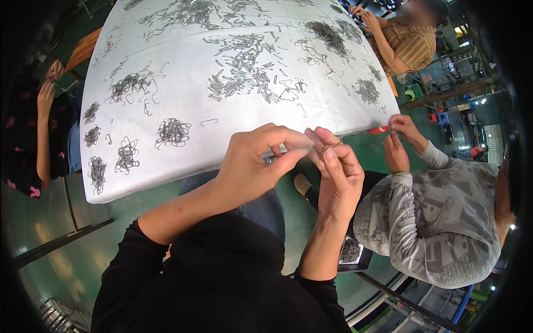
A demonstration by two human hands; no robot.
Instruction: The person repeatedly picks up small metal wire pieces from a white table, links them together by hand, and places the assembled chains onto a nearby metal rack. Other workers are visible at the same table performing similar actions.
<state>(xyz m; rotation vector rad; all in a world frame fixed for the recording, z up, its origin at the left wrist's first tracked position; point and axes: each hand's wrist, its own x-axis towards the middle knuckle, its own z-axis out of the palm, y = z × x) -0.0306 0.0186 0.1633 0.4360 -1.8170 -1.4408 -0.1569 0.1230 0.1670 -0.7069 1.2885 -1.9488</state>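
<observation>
Just off the near edge of the white-covered table (194, 150), my two hands meet at the fingertips. My left hand (258, 155) pinches with thumb and forefinger, and a small glint shows by the tips. Curled fingers and a pressed thumb close my right hand (340, 175) right beside it. What they hold is too small and too covered by the fingers to name. Nearest on the table are a tangled heap of thin bent wire hooks (173, 133) and one loose wire hook (209, 121).
More wire heaps (127, 155) line the table's left side. Many short metal pieces (244, 69) lie scattered mid-table, with a dark heap (327, 39) beyond. A person in grey (433, 216) works close on my right; others sit at far right and left. A tray (352, 252) stands low beside me.
</observation>
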